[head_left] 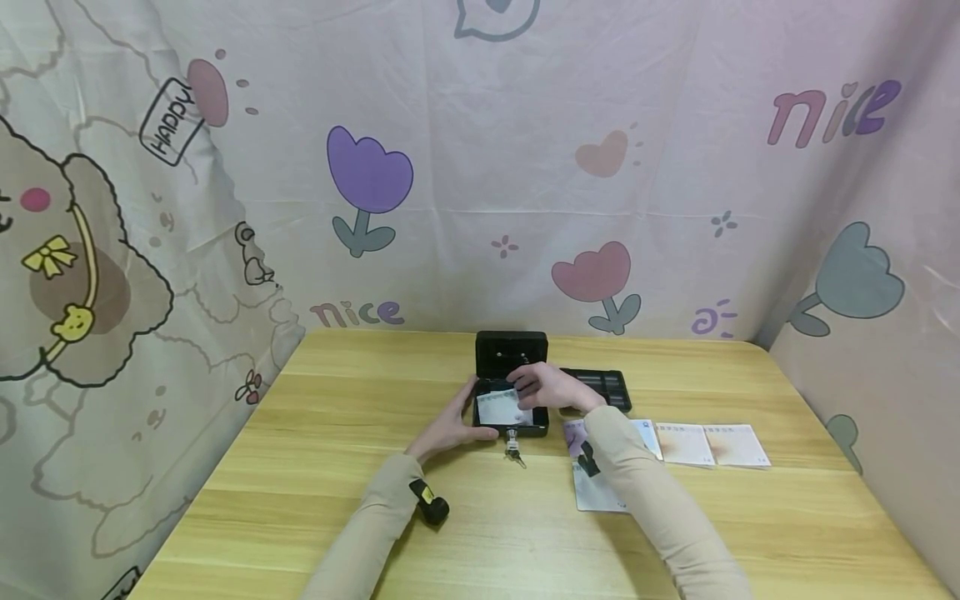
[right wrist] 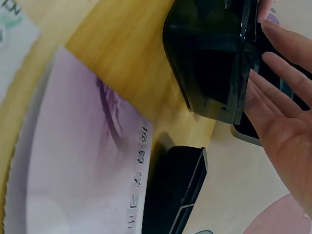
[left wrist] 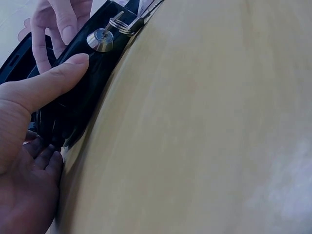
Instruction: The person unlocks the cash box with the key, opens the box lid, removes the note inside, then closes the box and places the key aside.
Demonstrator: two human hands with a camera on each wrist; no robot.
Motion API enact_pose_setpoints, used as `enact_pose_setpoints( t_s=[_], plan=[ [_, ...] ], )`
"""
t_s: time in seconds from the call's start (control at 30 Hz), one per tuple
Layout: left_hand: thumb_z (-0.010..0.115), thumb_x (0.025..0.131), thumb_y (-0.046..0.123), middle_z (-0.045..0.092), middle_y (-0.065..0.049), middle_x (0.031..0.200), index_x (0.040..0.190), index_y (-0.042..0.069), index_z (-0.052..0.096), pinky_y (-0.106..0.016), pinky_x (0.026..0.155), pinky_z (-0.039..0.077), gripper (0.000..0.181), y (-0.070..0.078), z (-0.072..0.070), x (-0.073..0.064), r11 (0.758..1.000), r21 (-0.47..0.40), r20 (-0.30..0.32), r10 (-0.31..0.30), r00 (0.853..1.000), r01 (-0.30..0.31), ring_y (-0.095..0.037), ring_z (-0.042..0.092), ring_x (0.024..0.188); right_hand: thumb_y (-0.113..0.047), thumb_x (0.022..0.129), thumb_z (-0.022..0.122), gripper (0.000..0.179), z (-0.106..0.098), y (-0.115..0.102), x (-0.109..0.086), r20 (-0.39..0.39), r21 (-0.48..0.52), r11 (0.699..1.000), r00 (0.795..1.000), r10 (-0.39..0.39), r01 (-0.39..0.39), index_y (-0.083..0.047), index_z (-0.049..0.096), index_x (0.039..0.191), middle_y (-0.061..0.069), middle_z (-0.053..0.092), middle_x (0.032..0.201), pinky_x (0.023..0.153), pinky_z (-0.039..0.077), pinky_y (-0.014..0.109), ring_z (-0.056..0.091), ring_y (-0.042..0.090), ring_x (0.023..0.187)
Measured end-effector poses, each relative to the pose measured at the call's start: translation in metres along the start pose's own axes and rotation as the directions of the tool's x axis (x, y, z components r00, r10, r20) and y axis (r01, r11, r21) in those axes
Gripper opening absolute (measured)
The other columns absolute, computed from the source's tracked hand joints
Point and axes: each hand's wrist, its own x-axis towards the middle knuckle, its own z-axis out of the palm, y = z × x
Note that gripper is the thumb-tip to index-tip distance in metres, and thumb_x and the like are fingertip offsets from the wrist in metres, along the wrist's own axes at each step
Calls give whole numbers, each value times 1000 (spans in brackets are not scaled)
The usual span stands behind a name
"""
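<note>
Pale wooden tabletop [head_left: 262,483] bears an open black box [head_left: 528,431].

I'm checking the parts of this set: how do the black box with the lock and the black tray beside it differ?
The black box has a raised lid; the tray shows none. Keys hang at the box's lock, whereas the tray is divided inside. The left hand grips the box, while the right arm partly hides the tray. Both are black.
</note>
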Motion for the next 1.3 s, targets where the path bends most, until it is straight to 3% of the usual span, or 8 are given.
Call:
enact_pose_setpoints(
  t_s=[0.23, 0.63, 0.97, 1.3],
  plan=[
    [86, 78, 33, 5, -12, 171, 163, 13, 6, -59, 127, 14, 119, 2, 0, 0, 1000, -9, -5, -4, 1000, 4, -37, 13, 157, -3, 91, 69, 52, 2, 4, 2, -43, 107, 994, 999, 0, 5, 4, 54, 140, 28, 62, 135, 96, 61, 42, 68, 38, 117],
    [87, 78, 31, 6, -15, 171, 163, 11, 5, -59, 127, 14, 119, 1, 0, 0, 1000, -7, -3, 3, 1000, -3, -37, 13, 157, -3, 90, 72, 48, 9, -1, 10, -111, 182, 983, 994, 16, 5, 2, 59, 136, 25, 68, 126, 91, 62, 40, 71, 32, 108],
    [86, 79, 34, 8, -13, 171, 163, 13, 6, -59, 127, 16, 118, 0, 0, 1, 1000, 7, -2, 12, 1000, -12, -37, 15, 157, -7, 88, 75, 43, 16, -3, 22, -125, 108, 994, 992, -13, 27, 0, 64, 129, 18, 73, 118, 92, 60, 39, 71, 27, 106],
    [86, 79, 32, 8, -15, 171, 163, 13, 7, -60, 127, 17, 118, 0, 0, 0, 1000, 0, -3, 9, 1000, -9, -38, 16, 156, -6, 87, 75, 41, 25, -6, 30, -115, 72, 997, 993, -15, 23, -1, 66, 127, 17, 72, 120, 90, 58, 32, 67, 26, 109]
  ],
)
